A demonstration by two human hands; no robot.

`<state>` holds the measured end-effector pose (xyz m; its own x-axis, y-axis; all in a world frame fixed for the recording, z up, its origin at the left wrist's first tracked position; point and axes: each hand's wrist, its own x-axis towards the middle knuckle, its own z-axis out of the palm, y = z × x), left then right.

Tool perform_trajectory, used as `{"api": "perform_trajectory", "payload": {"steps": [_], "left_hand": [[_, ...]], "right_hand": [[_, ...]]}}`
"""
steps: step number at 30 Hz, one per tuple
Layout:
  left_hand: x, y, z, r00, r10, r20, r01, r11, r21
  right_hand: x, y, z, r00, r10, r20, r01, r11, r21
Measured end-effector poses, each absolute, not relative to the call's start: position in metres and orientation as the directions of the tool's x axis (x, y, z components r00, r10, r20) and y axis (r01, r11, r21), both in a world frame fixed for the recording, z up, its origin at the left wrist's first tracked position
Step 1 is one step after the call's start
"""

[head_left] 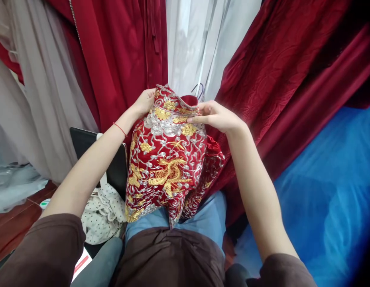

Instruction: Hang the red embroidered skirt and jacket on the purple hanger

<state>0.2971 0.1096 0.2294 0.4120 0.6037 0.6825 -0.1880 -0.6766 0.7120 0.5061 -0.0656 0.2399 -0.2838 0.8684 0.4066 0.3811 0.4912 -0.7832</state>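
A red embroidered jacket point(173, 159) with gold and silver patterns rests over my lap, its stand-up collar held upright. With closed fingers my left hand point(145, 103) grips the collar's left edge; the fingertips are partly hidden behind the cloth. On the other side my right hand point(216, 114) pinches the collar's right edge, thumb in front and fingers behind. A red sleeve opening point(213, 147) bunches at the jacket's right. Just behind the collar shows the hook of a dark hanger point(199, 89).
Red gowns point(122, 52) and white cloth point(185, 44) hang in front, pale tulle point(50, 79) to the left. Blue fabric point(328, 191) spreads on the right. Beside my left leg are a black chair back point(85, 147) and a dotted cloth bag point(104, 215).
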Motion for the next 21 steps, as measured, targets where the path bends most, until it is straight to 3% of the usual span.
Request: {"api": "perform_trajectory", "payload": {"steps": [5, 10, 17, 21], "left_hand": [[0.264, 0.113, 0.223, 0.322, 0.547, 0.773, -0.078, -0.798, 0.597], [0.255, 0.099, 0.205, 0.603, 0.531, 0.595, 0.06, -0.774, 0.63], [0.238, 0.095, 0.219, 0.803, 0.494, 0.332, 0.125, -0.686, 0.717], [0.242, 0.094, 0.238, 0.787, 0.487, 0.378, 0.043, -0.656, 0.754]], "right_hand": [[0.528, -0.064, 0.233, -0.083, 0.857, 0.508, 0.341, 0.503, -0.794], [0.54, -0.057, 0.225, 0.039, 0.805, 0.592, 0.344, 0.545, -0.764], [0.542, -0.064, 0.222, -0.191, 0.818, 0.542, 0.32, 0.574, -0.754], [0.534, -0.048, 0.23, -0.208, 0.79, 0.577, 0.293, 0.613, -0.734]]}}
